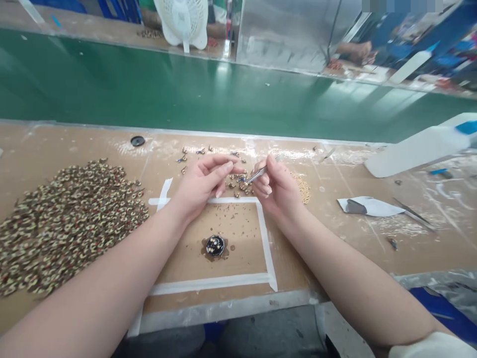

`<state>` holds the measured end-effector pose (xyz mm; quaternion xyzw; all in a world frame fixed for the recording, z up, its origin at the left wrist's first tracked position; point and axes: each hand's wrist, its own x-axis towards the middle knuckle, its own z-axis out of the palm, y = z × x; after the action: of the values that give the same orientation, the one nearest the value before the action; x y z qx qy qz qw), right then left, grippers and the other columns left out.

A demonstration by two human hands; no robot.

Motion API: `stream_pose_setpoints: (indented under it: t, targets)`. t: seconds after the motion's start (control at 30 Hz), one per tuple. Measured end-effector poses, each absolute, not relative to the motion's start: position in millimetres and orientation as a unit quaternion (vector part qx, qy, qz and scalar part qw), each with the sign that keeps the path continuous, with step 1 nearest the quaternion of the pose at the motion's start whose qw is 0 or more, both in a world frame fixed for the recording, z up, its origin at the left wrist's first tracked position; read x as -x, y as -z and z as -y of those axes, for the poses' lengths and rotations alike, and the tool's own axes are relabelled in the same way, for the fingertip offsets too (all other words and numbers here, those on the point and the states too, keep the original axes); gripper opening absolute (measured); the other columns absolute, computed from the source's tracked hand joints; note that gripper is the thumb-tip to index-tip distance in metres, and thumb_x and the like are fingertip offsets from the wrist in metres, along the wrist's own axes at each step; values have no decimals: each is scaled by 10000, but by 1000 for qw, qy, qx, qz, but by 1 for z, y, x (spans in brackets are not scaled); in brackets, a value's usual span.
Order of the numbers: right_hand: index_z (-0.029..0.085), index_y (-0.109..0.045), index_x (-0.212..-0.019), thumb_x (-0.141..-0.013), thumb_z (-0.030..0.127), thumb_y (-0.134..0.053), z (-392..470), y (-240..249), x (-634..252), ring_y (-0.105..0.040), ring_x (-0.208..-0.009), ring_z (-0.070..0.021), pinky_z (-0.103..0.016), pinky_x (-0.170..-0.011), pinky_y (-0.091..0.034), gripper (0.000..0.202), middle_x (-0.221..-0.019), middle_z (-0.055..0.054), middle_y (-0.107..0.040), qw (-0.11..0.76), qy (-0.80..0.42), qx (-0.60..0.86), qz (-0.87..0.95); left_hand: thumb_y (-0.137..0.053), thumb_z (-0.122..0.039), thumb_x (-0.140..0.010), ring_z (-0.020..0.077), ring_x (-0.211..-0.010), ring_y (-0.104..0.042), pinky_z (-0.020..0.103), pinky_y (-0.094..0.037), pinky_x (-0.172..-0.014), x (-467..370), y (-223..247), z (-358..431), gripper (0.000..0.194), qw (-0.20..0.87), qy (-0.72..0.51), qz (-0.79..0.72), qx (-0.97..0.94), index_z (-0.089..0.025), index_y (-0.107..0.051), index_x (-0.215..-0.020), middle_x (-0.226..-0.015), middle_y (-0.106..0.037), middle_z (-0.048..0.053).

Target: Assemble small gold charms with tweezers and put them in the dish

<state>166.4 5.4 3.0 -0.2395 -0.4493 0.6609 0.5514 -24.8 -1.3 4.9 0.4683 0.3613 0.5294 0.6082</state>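
Observation:
My right hand [278, 186] grips metal tweezers [258, 175], their tips pointing down to the left with a small pale bit at the end. Facing it, my left hand [210, 176] is closed in a pinch; whatever its fingertips hold is too small to make out. Below both hands, a small black dish [215, 245] of dark liquid holds several pale bits, and a wet stain surrounds it. Several small dark-and-gold pieces [238, 185] lie just under my fingers. Partly behind my right hand is a patch of tiny beige beads [302, 189].
A big heap of small brown-and-cream parts [74, 219] covers the left. White tape [214, 284] frames the dish area. To the right are a white bottle [417, 149], a white wrapper [368, 205] and more tweezers [415, 213]. A black lid [137, 141] lies before the green belt [149, 89]; co-workers sit beyond.

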Motion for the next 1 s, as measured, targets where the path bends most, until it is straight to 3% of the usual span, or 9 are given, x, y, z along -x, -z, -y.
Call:
stream_pose_setpoints:
  t: [0.17, 0.33, 0.5, 0.83, 1.0]
  targets:
    - [253, -607, -783, -845, 569, -854, -17, -2, -169, -252, -442, -81, -246, -409, -265, 405, -549, 109, -356, 562, -672, 267, 401, -883, -416, -875, 48, -406, -464, 209, -328, -411, 28, -6, 2, 254, 610, -513, -370, -477, -216, -777, -990, -967, -852, 94]
    - [259, -565, -781, -880, 626, -798, -18, -1, -169, -208, -470, -97, -266, -421, -227, 446, -561, 103, -317, 562, -665, 291, 397, -886, -416, -869, 51, -416, -446, 208, -298, -415, 29, -7, 2, 247, 615, -515, -364, -473, -221, -775, -972, -938, -846, 95]
    - [259, -581, -794, -872, 621, -812, -17, 0, -170, -212, -469, -95, -257, -422, -225, 437, -566, 104, -316, 565, -667, 283, 395, -883, -397, -879, 41, -446, -403, 221, -361, -466, 29, -5, 3, 216, 609, -520, -363, -477, -223, -808, -980, -970, -841, 96]
    - [249, -669, -769, -894, 591, -800, -14, 1, -169, -381, -410, -83, -259, -405, -310, 387, -527, 76, -484, 611, -587, 302, 436, -877, -383, -899, 32, -462, -392, 222, -390, -503, 30, -7, 4, 210, 618, -506, -367, -477, -258, -864, -1067, -991, -838, 94]
    - [227, -762, -778, -990, 477, -755, -7, -3, -176, -569, -468, -114, -283, -462, -437, 328, -566, 21, -648, 539, -457, 281, 649, -852, -294, -888, 19, -445, -378, 187, -310, -432, 32, -4, 0, 129, 603, -557, -381, -426, -236, -838, -1003, -911, -787, 46]
